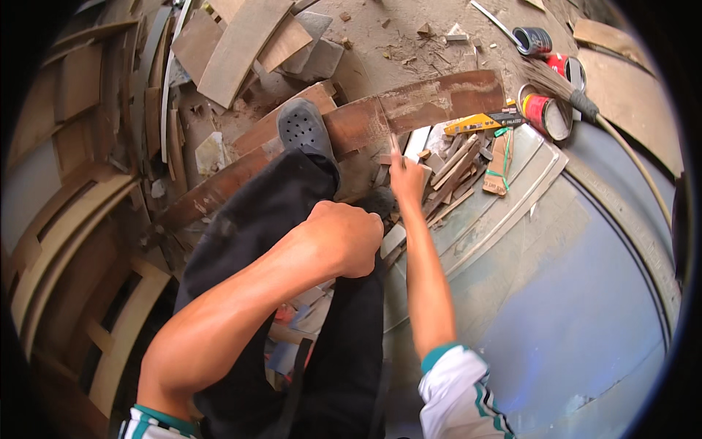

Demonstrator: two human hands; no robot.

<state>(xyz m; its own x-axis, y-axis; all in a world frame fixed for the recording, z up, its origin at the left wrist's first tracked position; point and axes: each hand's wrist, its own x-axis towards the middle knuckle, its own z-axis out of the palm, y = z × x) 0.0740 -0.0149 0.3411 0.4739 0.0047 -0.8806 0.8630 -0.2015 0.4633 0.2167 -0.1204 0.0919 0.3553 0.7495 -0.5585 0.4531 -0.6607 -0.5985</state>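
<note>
Your left hand curls into a fist while your right hand clamps a slim tool at the near edge of the scuffed wooden board under your perforated clog, dusty floor beyond.

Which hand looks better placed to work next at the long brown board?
Likely the right hand: its grip is closed around a thin tool at the near edge of the long brown board. The left hand is curled into a fist farther back, with no tool visible in it.
</note>
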